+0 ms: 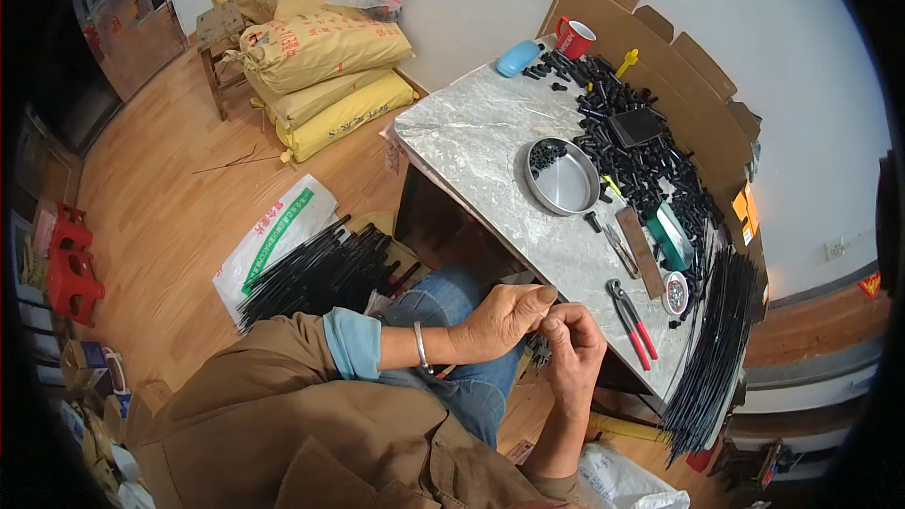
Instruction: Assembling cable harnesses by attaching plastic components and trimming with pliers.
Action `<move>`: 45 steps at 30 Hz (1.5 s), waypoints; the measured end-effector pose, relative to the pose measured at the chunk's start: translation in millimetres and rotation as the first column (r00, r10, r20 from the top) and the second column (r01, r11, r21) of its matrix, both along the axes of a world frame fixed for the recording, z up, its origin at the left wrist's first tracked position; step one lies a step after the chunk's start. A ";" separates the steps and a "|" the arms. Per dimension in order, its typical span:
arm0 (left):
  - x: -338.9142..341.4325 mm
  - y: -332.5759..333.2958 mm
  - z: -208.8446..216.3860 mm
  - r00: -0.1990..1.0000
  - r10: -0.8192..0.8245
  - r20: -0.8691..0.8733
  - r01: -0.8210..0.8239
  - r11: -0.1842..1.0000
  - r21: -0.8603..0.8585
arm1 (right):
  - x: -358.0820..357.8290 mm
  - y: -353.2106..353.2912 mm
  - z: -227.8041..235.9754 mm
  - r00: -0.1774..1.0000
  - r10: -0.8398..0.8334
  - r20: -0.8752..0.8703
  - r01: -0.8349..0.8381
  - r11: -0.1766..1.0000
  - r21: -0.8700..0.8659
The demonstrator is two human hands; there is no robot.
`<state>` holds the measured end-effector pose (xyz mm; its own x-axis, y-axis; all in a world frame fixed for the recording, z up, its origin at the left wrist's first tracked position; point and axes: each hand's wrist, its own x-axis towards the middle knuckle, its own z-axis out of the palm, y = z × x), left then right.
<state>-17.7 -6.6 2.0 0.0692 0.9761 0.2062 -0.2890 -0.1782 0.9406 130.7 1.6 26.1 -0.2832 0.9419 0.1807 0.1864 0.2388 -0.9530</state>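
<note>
My left hand [498, 322], with a silver bangle at its wrist, meets my right hand [577, 351] just off the table's near edge, above my lap. Both have their fingers closed in a pinch, thumbs close together. Whatever they pinch is too small or hidden to make out. On the tabletop nearest my right hand lie pincers with red handles [644, 339]. Beyond them are a brown flat bar [640, 253], a small round tub of tiny pieces [675, 293], and a round metal tin [566, 187] with small black parts inside.
A heap of short black plastic pieces [603, 99] covers the table's far side against a cardboard screen [693, 66]. Long thin black rods [715, 349] overhang the right edge. More black rods [320, 273] lie at my left, near stacked yellow sacks [325, 52]. A red mug [574, 39] stands far back.
</note>
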 end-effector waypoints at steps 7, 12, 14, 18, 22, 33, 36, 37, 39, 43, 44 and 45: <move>-8.6 6.6 -1.6 0.987 -0.100 0.125 0.113 0.988 -0.100 | 116.5 60.0 -15.1 0.654 -0.593 0.470 0.354 0.789 0.503; -5.5 10.9 -3.3 0.987 -0.112 0.111 0.121 0.990 -0.074 | 168.9 66.8 -35.9 0.510 -0.537 0.672 0.279 0.842 0.462; -7.3 14.1 -4.5 0.988 -0.128 0.091 0.135 0.988 -0.078 | 158.4 66.5 -27.2 0.562 -0.528 0.637 0.060 0.794 0.605; -7.4 13.7 -5.5 0.993 -0.098 0.073 0.105 0.989 -0.102 | 158.0 63.5 -34.8 0.544 -0.524 0.655 0.006 0.783 0.622; -5.0 11.7 -1.6 0.990 -0.122 0.066 0.131 0.981 -0.140 | 169.2 62.6 -44.7 0.529 -0.547 0.649 -0.001 0.764 0.645; 1.5 14.5 3.4 0.998 -0.069 0.014 0.070 0.977 -0.200 | 102.1 23.6 -10.7 0.906 -0.335 0.258 0.300 0.940 0.165; 4.3 13.9 8.7 0.998 -0.052 0.034 0.058 0.979 -0.195 | 74.0 11.8 11.8 0.756 -0.341 0.558 -0.115 0.770 0.627; 5.1 14.8 9.8 0.999 -0.019 0.040 0.025 0.986 -0.165 | 68.9 8.4 15.7 0.739 -0.331 0.587 -0.143 0.773 0.618; 2.6 14.9 5.4 0.998 -0.036 0.050 0.044 0.985 -0.165 | 65.9 4.8 22.9 0.699 -0.377 0.608 -0.168 0.739 0.652; -0.9 11.1 4.1 0.994 -0.044 0.095 0.062 0.978 -0.200 | 69.9 1.6 29.1 0.628 -0.453 0.632 -0.207 0.686 0.697; -2.4 10.2 5.1 0.994 -0.044 0.098 0.063 0.978 -0.197 | 69.9 0.7 30.5 0.611 -0.466 0.641 -0.215 0.681 0.700; -4.4 9.4 7.1 0.995 -0.056 0.088 0.072 0.980 -0.188 | 69.1 -0.1 32.3 0.609 -0.467 0.642 -0.217 0.680 0.701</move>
<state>-22.1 2.8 9.1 0.1232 0.9921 0.0243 -0.3717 0.0234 0.9281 199.8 1.5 58.4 -0.5150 0.6700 0.5347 0.7886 0.6148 -0.0108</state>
